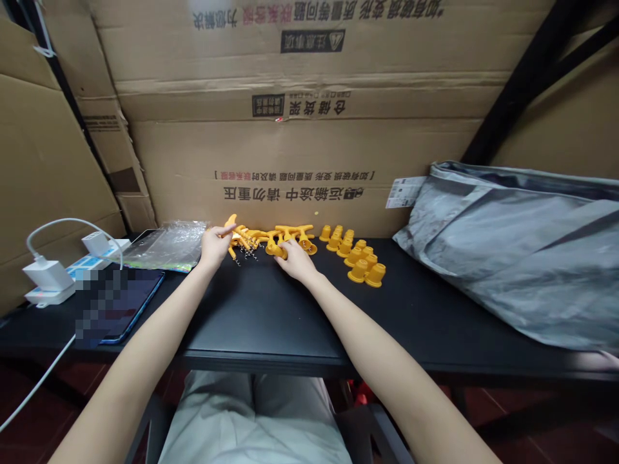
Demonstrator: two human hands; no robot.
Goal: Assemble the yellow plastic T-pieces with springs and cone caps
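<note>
My left hand (217, 245) is closed on a yellow-handled corkscrew (232, 220), at the left end of a pile of similar corkscrews (249, 240) with thin metal spirals. My right hand (296, 259) grips a yellow bell-shaped cup (276, 250), tilted on its side just above the table. Right behind that hand, a row of T-shaped yellow corkscrews (294, 230) lies with cups fitted around their spirals; one cup (308, 246) shows its open mouth. My fingers partly hide the held pieces.
Several loose yellow cups (358, 270) stand upside down to the right. A grey bag (512, 251) lies at the far right. Clear plastic bags (167, 245), a tablet (133, 309) and a power strip with chargers (51, 290) are left. Cardboard (300, 148) walls the back.
</note>
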